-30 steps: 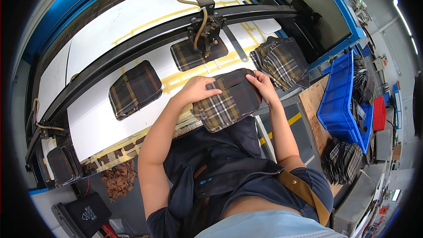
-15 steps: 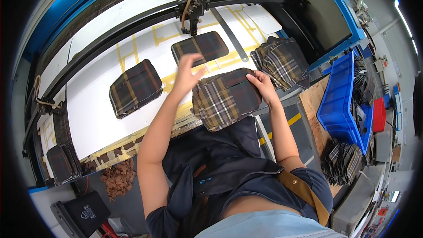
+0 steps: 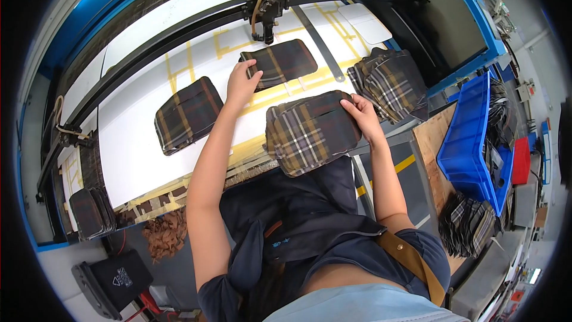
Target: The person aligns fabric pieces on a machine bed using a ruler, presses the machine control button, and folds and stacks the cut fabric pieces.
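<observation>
My left hand (image 3: 243, 82) is at the left edge of a dark plaid piece (image 3: 280, 64) on the white board (image 3: 137, 173), thumb and fingers pinched on that edge. In my right hand (image 3: 364, 116) is the upper right corner of a thick plaid stack (image 3: 310, 134), which lies at the board's front edge near my body. Another plaid piece (image 3: 189, 114) rests on the board to the left of my left forearm. To the right of the held stack sits a fanned pile of plaid pieces (image 3: 390, 83).
A black machine head (image 3: 263, 15) on a rail hangs beyond the plaid piece. At the right are a blue crate (image 3: 465, 143), a red bin (image 3: 521, 161) and more plaid pieces (image 3: 468, 223). One more stack (image 3: 92, 213) stands at the far left, near brown scraps (image 3: 165, 235).
My left hand has let go of the thick stack and moved up to the plaid piece on the board. The machine head has moved back and left from above that piece.
</observation>
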Demonstrator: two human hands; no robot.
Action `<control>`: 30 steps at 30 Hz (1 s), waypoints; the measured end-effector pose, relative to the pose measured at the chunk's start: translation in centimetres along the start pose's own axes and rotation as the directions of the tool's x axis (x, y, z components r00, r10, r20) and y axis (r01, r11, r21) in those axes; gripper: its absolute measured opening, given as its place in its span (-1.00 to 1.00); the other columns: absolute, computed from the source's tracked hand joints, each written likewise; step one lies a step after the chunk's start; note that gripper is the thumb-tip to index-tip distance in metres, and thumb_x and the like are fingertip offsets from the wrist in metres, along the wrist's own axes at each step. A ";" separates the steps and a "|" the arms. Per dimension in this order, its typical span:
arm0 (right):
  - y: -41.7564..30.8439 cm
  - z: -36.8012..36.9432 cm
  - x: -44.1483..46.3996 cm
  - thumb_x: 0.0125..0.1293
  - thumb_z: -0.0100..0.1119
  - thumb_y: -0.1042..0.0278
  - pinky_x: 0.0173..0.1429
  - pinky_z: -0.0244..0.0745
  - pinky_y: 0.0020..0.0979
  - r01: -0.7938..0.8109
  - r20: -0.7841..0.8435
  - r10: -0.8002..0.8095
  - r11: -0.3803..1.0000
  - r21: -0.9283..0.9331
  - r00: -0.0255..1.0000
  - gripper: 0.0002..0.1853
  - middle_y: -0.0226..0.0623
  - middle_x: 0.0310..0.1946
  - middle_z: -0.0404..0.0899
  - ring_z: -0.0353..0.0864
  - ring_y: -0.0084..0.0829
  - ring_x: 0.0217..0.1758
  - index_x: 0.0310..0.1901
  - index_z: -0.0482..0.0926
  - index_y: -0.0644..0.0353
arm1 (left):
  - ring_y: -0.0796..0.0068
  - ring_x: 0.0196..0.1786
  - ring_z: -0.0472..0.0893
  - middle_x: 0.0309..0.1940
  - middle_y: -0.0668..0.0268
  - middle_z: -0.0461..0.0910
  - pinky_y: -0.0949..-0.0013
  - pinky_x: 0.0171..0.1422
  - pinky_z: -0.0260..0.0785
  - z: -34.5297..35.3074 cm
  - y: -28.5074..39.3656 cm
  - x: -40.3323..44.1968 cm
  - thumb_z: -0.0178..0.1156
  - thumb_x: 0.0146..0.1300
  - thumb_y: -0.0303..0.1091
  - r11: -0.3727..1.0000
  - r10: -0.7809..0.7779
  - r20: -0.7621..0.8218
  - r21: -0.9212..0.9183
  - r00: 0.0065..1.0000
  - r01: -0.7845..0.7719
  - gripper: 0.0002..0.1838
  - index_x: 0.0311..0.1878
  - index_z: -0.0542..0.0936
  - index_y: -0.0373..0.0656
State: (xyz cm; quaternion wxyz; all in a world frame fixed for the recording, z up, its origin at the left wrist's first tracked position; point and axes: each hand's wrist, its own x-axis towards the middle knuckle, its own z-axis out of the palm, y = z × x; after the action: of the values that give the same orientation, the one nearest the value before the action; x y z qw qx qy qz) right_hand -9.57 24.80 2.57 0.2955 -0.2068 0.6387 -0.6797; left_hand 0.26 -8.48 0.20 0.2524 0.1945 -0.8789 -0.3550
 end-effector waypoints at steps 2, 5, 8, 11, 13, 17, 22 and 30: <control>-0.1 0.2 0.0 0.43 0.18 0.32 -0.18 0.46 -0.64 -0.009 0.005 0.009 1.000 0.019 1.000 -0.79 -0.49 -0.27 0.65 0.55 -0.76 -0.29 -0.05 0.59 0.29 | 0.21 0.09 0.57 0.00 0.14 0.57 0.32 0.22 0.35 0.6 -0.2 0.1 0.28 0.19 -0.45 0.999 0.046 -0.051 -0.027 0.998 -0.047 -0.59 0.14 0.57 -0.19; 0.4 -0.2 0.1 0.43 0.19 0.33 -0.21 0.47 -0.63 0.012 0.003 -0.012 1.000 -0.002 1.000 -0.78 -0.45 -0.29 0.66 0.56 -0.75 -0.30 -0.06 0.59 0.32 | 0.23 0.03 0.57 -0.03 0.18 0.57 0.37 0.18 0.36 -0.1 0.3 0.2 0.23 0.19 -0.52 0.988 0.086 -0.106 -0.119 0.991 -0.099 -0.59 0.15 0.57 -0.15; 0.9 -0.5 0.3 0.43 0.18 0.33 -0.24 0.45 -0.64 0.006 0.008 -0.005 1.000 -0.016 1.000 -0.81 -0.47 -0.32 0.65 0.54 -0.75 -0.33 -0.11 0.59 0.31 | 0.24 -0.09 0.54 -0.07 0.20 0.56 0.41 0.05 0.37 -5.3 3.8 -2.1 0.19 0.21 -0.55 0.990 0.063 -0.079 -0.123 0.995 -0.072 -0.57 0.18 0.56 -0.10; 0.7 0.0 0.3 0.42 0.20 0.34 -0.28 0.42 -0.65 0.017 -0.023 -0.018 0.999 -0.038 1.000 -0.84 -0.52 -0.36 0.62 0.51 -0.78 -0.36 -0.18 0.60 0.28 | 0.42 -0.27 0.43 -0.11 0.30 0.56 0.46 -0.08 0.33 -11.2 5.9 -5.8 0.18 0.22 -0.55 0.999 0.013 -0.071 -0.047 0.997 -0.017 -0.53 0.22 0.56 -0.04; 0.8 -0.2 0.3 0.42 0.20 0.33 -0.29 0.39 -0.65 0.018 -0.016 -0.018 0.999 -0.046 1.000 -0.84 -0.54 -0.38 0.60 0.48 -0.78 -0.37 -0.19 0.60 0.26 | 0.54 -0.31 0.35 -0.08 0.39 0.57 0.45 -0.13 0.32 -14.4 3.8 -7.8 0.19 0.23 -0.54 0.994 0.063 -0.177 -0.081 0.982 -0.078 -0.51 0.25 0.55 0.00; 0.7 0.0 0.3 0.43 0.19 0.33 -0.29 0.38 -0.65 0.021 -0.023 -0.022 0.998 -0.051 1.000 -0.84 -0.55 -0.39 0.60 0.46 -0.79 -0.38 -0.20 0.59 0.26 | 0.59 0.09 0.56 0.16 0.35 0.56 0.53 0.15 0.38 -19.5 -0.5 -11.3 0.14 0.30 -0.61 0.931 -0.184 -0.208 -0.349 0.961 0.103 -0.56 0.25 0.54 -0.19; -0.2 -0.4 0.2 0.44 0.17 0.33 -0.30 0.35 -0.63 0.013 0.018 -0.010 0.989 -0.146 1.000 -0.83 -0.55 -0.40 0.58 0.45 -0.77 -0.38 -0.22 0.57 0.28 | 0.60 0.03 0.56 0.14 0.30 0.56 0.54 0.14 0.37 -20.3 -7.9 -13.9 0.17 0.31 -0.59 0.897 -0.425 -0.059 -0.157 0.903 0.412 -0.52 0.30 0.50 -0.16; -5.3 0.8 -1.6 0.35 0.22 0.48 -0.36 0.22 -0.61 0.211 0.048 -0.231 0.759 -0.616 0.972 -0.88 -0.54 -0.56 0.36 0.27 -0.72 -0.45 -0.31 0.50 0.29 | 0.01 0.25 0.42 0.16 0.01 0.48 0.06 0.37 0.23 -16.1 0.7 -11.4 0.29 0.22 -0.27 0.945 0.143 -0.248 0.323 0.958 -0.057 -0.52 0.19 0.50 -0.19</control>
State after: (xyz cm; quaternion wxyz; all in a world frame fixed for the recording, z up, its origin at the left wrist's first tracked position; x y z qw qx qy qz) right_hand -8.64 25.31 8.00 0.1195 -0.3551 0.8012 -0.4666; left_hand 18.61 -10.51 7.21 0.3530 0.2329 -0.8905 -0.1681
